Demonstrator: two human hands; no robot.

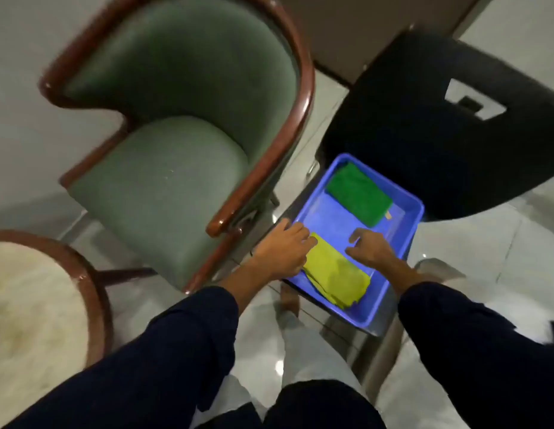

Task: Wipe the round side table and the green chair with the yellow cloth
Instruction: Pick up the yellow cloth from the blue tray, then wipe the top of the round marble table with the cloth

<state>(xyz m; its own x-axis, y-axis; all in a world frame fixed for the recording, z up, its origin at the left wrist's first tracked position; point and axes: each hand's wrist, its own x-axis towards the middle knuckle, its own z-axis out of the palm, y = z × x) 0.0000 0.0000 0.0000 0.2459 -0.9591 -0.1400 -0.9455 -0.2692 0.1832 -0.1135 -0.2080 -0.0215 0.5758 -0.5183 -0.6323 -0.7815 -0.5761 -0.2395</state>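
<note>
The folded yellow cloth (337,275) lies at the near end of a blue tray (405,233). My left hand (283,247) rests over the tray's left rim with its fingertips touching the cloth's far left corner. My right hand (373,247) hovers over the cloth's right side, fingers curled and apart, holding nothing. The green chair (167,181) with its brown wooden frame stands to the left of the tray. Part of the round side table (31,305), pale top with a wooden rim, shows at the lower left.
A folded green cloth (359,193) lies at the tray's far end. A black chair (439,140) stands behind the tray at the right. The tray sits on a low stand over a glossy tiled floor (473,243). My legs fill the bottom.
</note>
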